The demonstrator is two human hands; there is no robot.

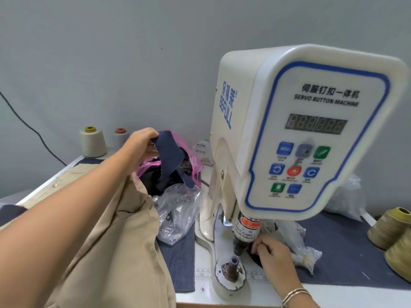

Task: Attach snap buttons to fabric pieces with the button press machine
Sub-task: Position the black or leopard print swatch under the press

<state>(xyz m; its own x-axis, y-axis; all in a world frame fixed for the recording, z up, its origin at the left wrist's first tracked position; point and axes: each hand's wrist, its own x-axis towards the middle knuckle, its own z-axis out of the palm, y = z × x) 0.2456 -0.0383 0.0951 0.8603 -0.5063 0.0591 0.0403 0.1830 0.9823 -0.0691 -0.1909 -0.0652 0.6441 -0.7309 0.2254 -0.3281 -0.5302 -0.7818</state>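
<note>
Progress looks partial, a judgement only; the left hand (pixel 142 141) grips a navy fabric piece (pixel 170 152) lifted over the pink bag (pixel 195 165) of dark pieces at the far left of the counter (pixel 347 247); the right hand (pixel 270 248) pinches something small, too small to name, beside the upper punch (pixel 243 238) of the button press machine (pixel 300 130); the lower die (pixel 233 263) stands bare, so pressing is not yet done for this piece; a clear bag of snaps (pixel 178 216) lies near the left.

4 thread cones (pixel 93 142); 1 button machine (pixel 307 130); 2 hands (pixel 141 141); 3 plastic bags (pixel 178 216).
</note>
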